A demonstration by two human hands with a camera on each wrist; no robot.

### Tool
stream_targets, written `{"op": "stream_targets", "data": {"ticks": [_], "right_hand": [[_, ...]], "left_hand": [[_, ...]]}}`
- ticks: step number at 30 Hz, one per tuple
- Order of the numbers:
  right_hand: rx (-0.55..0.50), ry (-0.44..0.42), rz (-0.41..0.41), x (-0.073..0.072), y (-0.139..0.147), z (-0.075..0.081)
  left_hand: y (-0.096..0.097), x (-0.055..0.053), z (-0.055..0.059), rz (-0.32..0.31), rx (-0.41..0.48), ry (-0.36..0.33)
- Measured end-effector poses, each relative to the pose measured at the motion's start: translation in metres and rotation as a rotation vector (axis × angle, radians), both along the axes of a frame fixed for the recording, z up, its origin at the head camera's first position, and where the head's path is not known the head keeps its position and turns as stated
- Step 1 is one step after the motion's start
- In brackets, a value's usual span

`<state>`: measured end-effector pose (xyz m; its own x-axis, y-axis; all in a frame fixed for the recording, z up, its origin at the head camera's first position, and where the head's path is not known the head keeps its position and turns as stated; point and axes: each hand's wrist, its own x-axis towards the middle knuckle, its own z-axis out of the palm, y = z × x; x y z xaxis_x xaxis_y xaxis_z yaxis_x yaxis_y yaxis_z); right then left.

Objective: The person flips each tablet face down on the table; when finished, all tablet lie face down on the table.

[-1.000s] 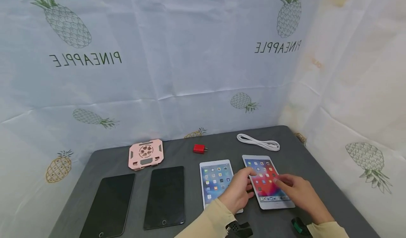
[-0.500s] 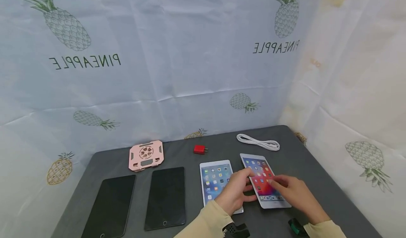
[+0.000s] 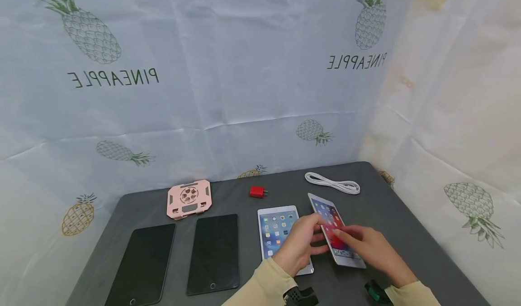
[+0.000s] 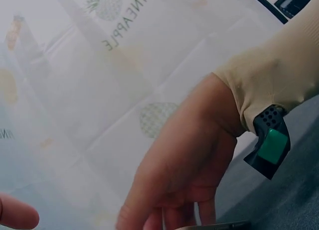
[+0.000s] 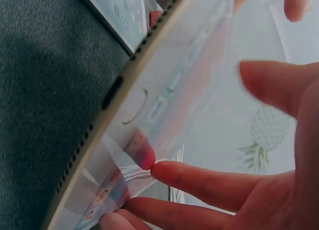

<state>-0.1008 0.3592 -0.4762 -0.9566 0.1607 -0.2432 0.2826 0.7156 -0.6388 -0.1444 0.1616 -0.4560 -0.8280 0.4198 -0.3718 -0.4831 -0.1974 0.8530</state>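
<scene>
A white-framed tablet with a red and blue home screen stands tilted at the right of the table in the head view. My left hand grips its left edge, thumb on the screen side. Over the lower screen is my right hand. In the right wrist view, straight fingers of that hand touch the glass of the tablet, while its thumb stays apart. The left wrist view shows the right hand with its fingertips hidden, and one left finger.
A second white tablet, screen lit, lies partly under my left forearm. Two black tablets lie left of it. Behind are a pink vented case, a red charger plug and a coiled white cable. Pineapple-print cloth hangs around the grey table.
The gripped tablet has tilted further, so its screen looks narrower, and its right edge has shifted left. Both hands have moved slightly left with it.
</scene>
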Motion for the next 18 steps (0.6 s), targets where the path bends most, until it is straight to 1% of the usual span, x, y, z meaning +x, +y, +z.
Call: {"op": "stream_targets", "data": {"ticks": [8,12,18], "right_hand": [[-0.064,-0.06,-0.006,-0.004,-0.009,0.004],[-0.112,-0.055,-0.003,-0.004,-0.013,0.007],[-0.17,-0.056,0.0,-0.003,-0.016,0.01]], "left_hand": [[-0.004,0.002,0.009,-0.008,0.028,0.033],[-0.006,0.004,0.013,-0.02,0.036,0.053],[-0.009,0.006,0.015,-0.023,0.037,0.069]]}}
